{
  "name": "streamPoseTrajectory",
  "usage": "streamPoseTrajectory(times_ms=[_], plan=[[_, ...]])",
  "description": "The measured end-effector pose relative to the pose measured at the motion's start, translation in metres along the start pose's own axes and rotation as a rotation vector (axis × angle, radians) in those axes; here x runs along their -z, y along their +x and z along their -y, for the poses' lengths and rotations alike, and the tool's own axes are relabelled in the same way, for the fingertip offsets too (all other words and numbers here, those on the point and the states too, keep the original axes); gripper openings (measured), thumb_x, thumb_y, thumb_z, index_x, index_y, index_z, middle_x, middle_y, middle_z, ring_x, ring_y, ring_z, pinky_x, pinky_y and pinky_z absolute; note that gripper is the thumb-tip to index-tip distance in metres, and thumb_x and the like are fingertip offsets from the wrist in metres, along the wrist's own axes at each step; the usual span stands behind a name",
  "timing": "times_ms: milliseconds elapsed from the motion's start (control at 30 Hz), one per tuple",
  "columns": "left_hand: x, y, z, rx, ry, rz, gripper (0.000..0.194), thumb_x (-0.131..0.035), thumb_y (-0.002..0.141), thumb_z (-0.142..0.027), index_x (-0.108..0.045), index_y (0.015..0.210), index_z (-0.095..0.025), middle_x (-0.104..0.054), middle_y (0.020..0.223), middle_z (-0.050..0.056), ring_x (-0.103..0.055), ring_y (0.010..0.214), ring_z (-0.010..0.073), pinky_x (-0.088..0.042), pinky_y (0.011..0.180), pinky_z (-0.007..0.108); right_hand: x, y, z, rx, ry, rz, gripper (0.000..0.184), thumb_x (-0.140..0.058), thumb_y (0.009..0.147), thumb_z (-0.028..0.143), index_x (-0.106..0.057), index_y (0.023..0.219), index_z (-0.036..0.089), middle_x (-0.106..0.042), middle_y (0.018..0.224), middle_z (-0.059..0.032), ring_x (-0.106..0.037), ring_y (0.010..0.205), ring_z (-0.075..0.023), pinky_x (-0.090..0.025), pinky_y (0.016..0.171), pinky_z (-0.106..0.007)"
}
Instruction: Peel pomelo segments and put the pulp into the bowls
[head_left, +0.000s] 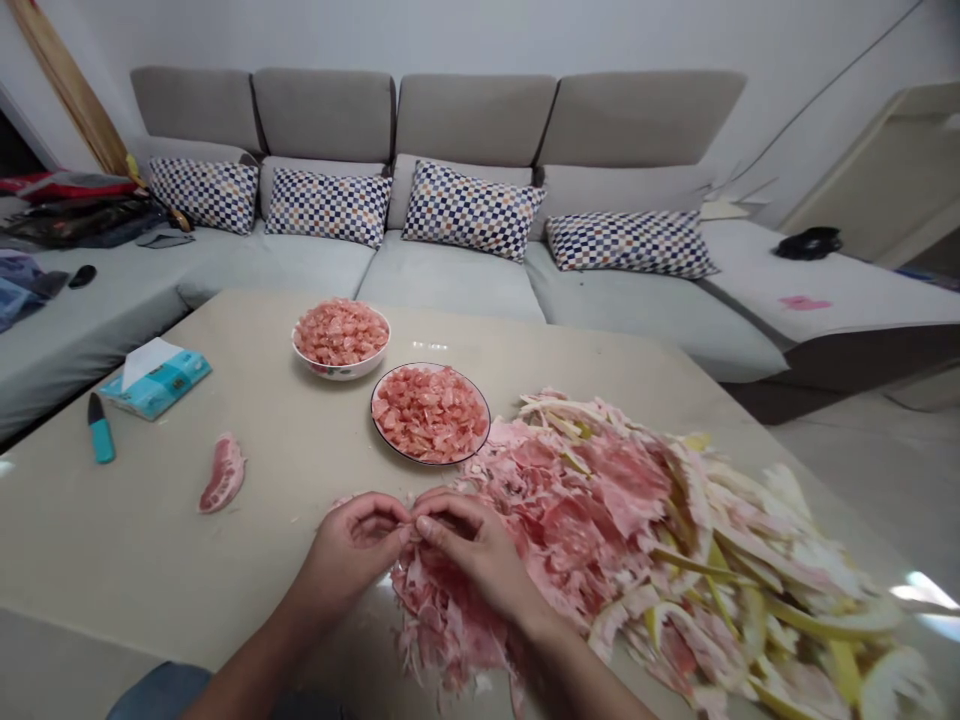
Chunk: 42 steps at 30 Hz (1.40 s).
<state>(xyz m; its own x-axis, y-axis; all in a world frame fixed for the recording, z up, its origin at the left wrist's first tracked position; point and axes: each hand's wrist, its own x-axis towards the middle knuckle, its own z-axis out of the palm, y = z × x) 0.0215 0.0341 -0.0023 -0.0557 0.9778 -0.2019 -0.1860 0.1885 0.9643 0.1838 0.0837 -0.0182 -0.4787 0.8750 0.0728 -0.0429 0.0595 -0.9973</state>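
Pink citrus pulp in small torn pieces (341, 332) fills a round white bowl with a floral outer wall (341, 371), and more is heaped on a round white plate with a dark rim (429, 461), just beyond our hands on the glossy cream table (277, 430). Our left hand (356, 545) and right hand (474, 550) meet, thumbs and forefingers pinching a small pinkish scrap (412, 537); we cannot tell its shape, since our fingertips mostly hide it. Beneath and beside our right hand we have a spread of thin pink membranes (559, 505), which runs into thick yellow-green rind strips with white pith (757, 590). One curved reddish fruit segment (223, 476) lies apart, left of our left hand, near a turquoise-handled knife with a dark blade (102, 437).
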Motion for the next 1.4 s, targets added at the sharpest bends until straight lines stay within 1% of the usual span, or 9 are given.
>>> streamPoseTrajectory(times_ms=[167,233,500,633,767,933,1100,1233,1400], plan=[[-0.001,0.0,-0.002,0.018,0.003,0.001,0.015,-0.075,0.066,-0.021,-0.065,0.074,-0.014,-0.064,0.07,0.001,-0.059,0.067,0.0123,-0.048,0.065,0.022,-0.002,-0.001,-0.005,-0.097,0.124,0.002,0.021,-0.072,0.079,0.042,-0.072,0.078,0.02,-0.065,0.085,-0.0033,-0.061,0.08,-0.0175,-0.047,0.074,-0.028],[0.0,0.001,-0.002,0.023,0.001,0.006,0.016,-0.075,0.066,-0.022,-0.065,0.074,-0.013,-0.064,0.07,0.0,-0.06,0.068,0.0121,-0.048,0.066,0.022,-0.002,-0.001,-0.004,-0.097,0.118,0.003,0.021,-0.071,0.079,0.041,-0.072,0.078,0.02,-0.065,0.084,-0.003,-0.061,0.08,-0.0171,-0.047,0.074,-0.028],[0.005,0.001,0.003,0.065,-0.034,-0.003,0.024,-0.078,0.068,-0.029,-0.065,0.082,-0.014,-0.067,0.077,0.002,-0.063,0.074,0.0142,-0.05,0.072,0.025,-0.004,-0.003,0.008,0.091,-0.186,-0.025,0.01,-0.068,0.084,0.027,-0.075,0.088,0.021,-0.07,0.088,-0.0047,-0.065,0.084,-0.0177,-0.049,0.077,-0.028],[0.007,0.001,0.003,0.093,-0.039,0.05,0.026,-0.078,0.069,-0.032,-0.066,0.082,-0.014,-0.068,0.079,0.004,-0.064,0.075,0.0159,-0.051,0.073,0.028,-0.004,-0.003,0.011,0.12,-0.265,-0.009,0.009,-0.069,0.083,0.026,-0.075,0.089,0.022,-0.071,0.087,-0.0049,-0.066,0.083,-0.0181,-0.05,0.076,-0.029],[0.008,0.001,-0.002,0.092,-0.004,0.042,0.023,-0.077,0.069,-0.032,-0.067,0.077,-0.014,-0.067,0.073,0.002,-0.064,0.07,0.0145,-0.05,0.071,0.026,-0.001,-0.002,0.013,0.142,-0.323,0.004,0.008,-0.069,0.083,0.024,-0.074,0.089,0.022,-0.072,0.085,-0.0045,-0.066,0.08,-0.0178,-0.05,0.073,-0.029],[0.007,0.0,-0.007,0.113,0.029,0.049,0.025,-0.079,0.067,-0.034,-0.071,0.077,-0.013,-0.068,0.072,0.003,-0.064,0.068,0.0154,-0.051,0.068,0.026,0.0,-0.002,0.014,0.177,-0.342,-0.031,0.008,-0.065,0.085,0.02,-0.073,0.083,0.02,-0.071,0.08,-0.0042,-0.065,0.077,-0.0168,-0.048,0.071,-0.027],[0.008,-0.001,-0.006,0.129,0.013,0.048,0.028,-0.078,0.068,-0.037,-0.075,0.079,-0.012,-0.072,0.078,0.007,-0.066,0.072,0.0175,-0.053,0.073,0.029,0.001,-0.002,0.014,0.139,-0.348,-0.016,0.009,-0.064,0.086,0.023,-0.072,0.086,0.02,-0.071,0.083,-0.0039,-0.064,0.079,-0.0165,-0.048,0.072,-0.026],[0.008,0.001,-0.002,0.108,-0.014,0.007,0.029,-0.079,0.065,-0.04,-0.076,0.075,-0.013,-0.072,0.079,0.007,-0.066,0.075,0.0191,-0.054,0.074,0.031,-0.001,-0.003,0.01,0.065,-0.318,-0.003,0.018,-0.069,0.083,0.029,-0.072,0.099,0.022,-0.072,0.096,-0.0048,-0.066,0.086,-0.018,-0.05,0.077,-0.028],[0.005,0.0,0.001,0.036,0.043,-0.066,0.026,-0.078,0.065,-0.039,-0.074,0.071,-0.014,-0.071,0.072,0.005,-0.066,0.068,0.0185,-0.055,0.069,0.031,-0.004,-0.003,0.009,0.08,-0.259,-0.003,0.009,-0.067,0.084,0.028,-0.073,0.086,0.021,-0.071,0.087,-0.0049,-0.066,0.083,-0.0185,-0.05,0.076,-0.029]])
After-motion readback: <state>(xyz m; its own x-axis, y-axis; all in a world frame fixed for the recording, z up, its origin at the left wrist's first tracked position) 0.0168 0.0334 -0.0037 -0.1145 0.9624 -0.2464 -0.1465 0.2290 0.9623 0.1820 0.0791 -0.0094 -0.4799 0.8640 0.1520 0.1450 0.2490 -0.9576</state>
